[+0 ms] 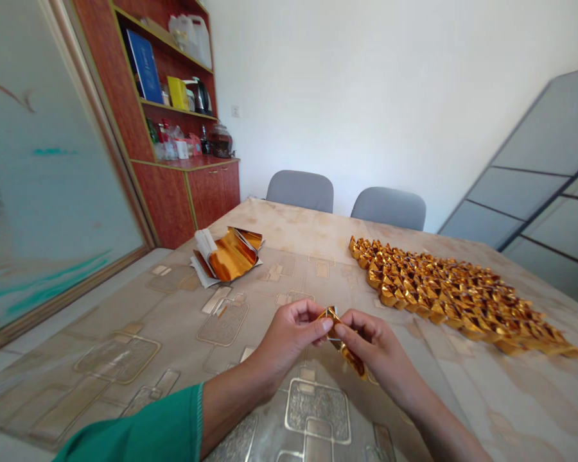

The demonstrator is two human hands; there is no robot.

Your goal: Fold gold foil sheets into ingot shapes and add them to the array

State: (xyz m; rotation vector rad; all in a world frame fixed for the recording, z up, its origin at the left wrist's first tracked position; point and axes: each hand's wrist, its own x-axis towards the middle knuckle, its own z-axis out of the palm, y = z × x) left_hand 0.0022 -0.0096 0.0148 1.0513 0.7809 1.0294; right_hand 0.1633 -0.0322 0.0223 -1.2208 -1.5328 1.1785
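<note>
Above the near part of the table, my left hand [296,328] and my right hand [370,340] are close together, both pinching one folded piece of gold foil paper [350,360]. The left thumb and fingers grip its upper end, while the right ones hold it along the side, and its lower end hangs below the right fingers. Part of the piece is hidden by the fingertips. To the right stand rows of folded gold foil pieces [433,282], packed side by side. At the far left of the table lies a loose stack of gold foil sheets [234,255] with white undersides.
A patterned cover [173,340] lies over the table. Two grey chairs [299,190] stand at its far edge, by the white wall. Behind on the left is a red-brown cabinet [216,186] with bottles, a kettle and boxes. A frosted glass door [52,167] borders the left side.
</note>
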